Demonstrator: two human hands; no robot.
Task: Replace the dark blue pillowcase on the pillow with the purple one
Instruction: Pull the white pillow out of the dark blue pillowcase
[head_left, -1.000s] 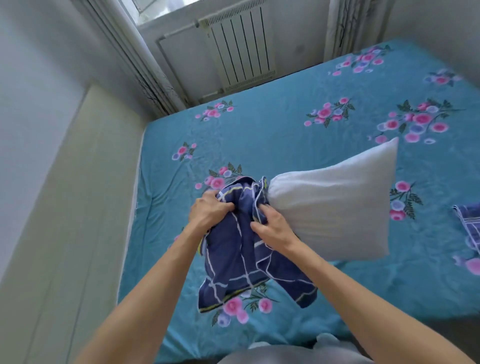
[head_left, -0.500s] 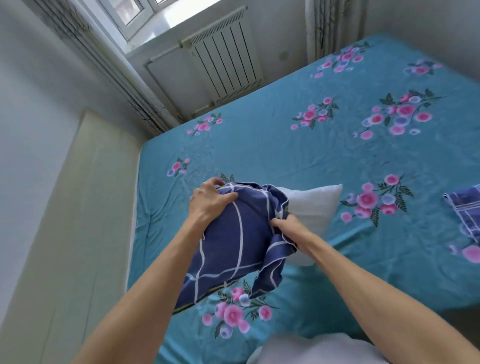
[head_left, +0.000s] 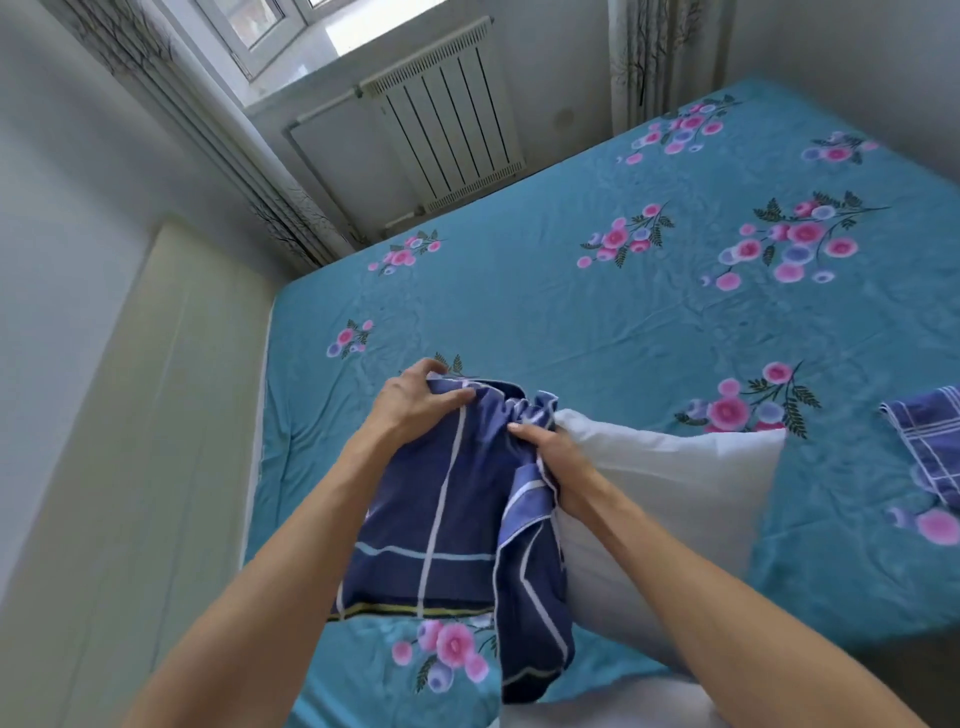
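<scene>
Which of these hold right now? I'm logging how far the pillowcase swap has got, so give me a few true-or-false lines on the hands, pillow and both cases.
1. Both hands, left hand and right hand, grip the dark blue pillowcase. True.
2. The white pillow is fully covered. False: most of it is bare.
3. The purple pillowcase lies on the bed at the right. True.
4. The purple pillowcase is on the pillow. False: it lies apart.

Dark blue white-lined pillowcase (head_left: 447, 499), white pillow (head_left: 670, 488), teal pink-flowered sheet (head_left: 519, 291)
</scene>
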